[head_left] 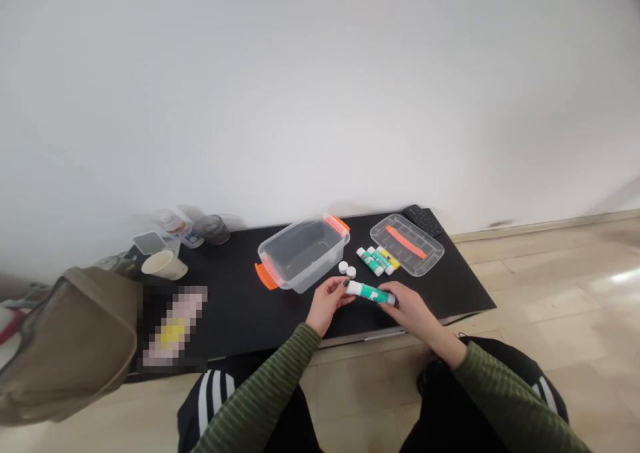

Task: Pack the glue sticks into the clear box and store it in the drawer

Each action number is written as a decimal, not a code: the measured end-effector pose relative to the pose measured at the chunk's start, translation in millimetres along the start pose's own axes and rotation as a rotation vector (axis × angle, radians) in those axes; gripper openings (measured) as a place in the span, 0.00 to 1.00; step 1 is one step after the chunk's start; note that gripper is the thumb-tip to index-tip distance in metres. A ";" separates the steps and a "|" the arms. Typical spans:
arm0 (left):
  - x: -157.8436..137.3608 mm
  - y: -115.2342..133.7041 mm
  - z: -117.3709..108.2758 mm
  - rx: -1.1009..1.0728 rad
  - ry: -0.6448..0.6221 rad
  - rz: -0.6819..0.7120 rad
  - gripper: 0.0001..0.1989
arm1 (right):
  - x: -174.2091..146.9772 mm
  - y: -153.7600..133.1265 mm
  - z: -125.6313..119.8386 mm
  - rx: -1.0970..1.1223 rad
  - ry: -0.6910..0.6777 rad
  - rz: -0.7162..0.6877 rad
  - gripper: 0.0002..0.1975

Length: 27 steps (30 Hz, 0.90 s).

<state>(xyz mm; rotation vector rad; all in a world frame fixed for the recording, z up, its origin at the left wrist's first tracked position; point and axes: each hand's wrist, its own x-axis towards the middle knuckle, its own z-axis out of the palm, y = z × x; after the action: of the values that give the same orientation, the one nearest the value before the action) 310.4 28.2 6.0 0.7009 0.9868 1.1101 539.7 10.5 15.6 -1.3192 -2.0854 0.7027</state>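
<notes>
Between my two hands is a green and white glue stick [374, 294], held level above the near edge of the black table. My left hand [327, 303] pinches its white end, and my right hand [407, 306] grips the other end. Just beyond it, two white caps [347, 269] rest on the table. Several more glue sticks [370, 261], green ones and a yellow one, lie side by side to the right of the caps. A clear plastic box [305, 250] with orange latches stands uncovered behind my left hand. Its clear lid [407, 243] with an orange handle lies at the right.
At the left of the black table [240, 326] are a paper cup [164, 265], a white bottle [179, 228] and a dark glass [211, 229]. A brown bag [75, 340] covers the left end. A black dotted object [425, 220] lies at the back right, near the wall.
</notes>
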 end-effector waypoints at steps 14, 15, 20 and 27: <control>-8.7 -0.1 3.2 0.025 0.013 -0.038 0.23 | -2.8 -7.4 -0.6 -0.044 -0.042 -0.025 0.14; -8.1 -0.8 3.4 0.026 0.017 -0.038 0.24 | -2.9 -7.7 -1.0 -0.044 -0.046 -0.023 0.14; -6.7 -1.7 4.1 0.037 0.017 -0.022 0.24 | -2.8 -9.3 -2.9 0.000 -0.053 0.001 0.15; -8.0 -0.4 3.5 0.061 0.006 -0.047 0.24 | -0.8 -13.2 -6.0 0.128 -0.107 0.196 0.16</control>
<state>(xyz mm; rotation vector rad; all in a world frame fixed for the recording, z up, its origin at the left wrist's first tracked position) 312.8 20.5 9.5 0.7206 1.0411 1.0452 536.0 5.6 28.8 -1.4545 -1.9725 0.9935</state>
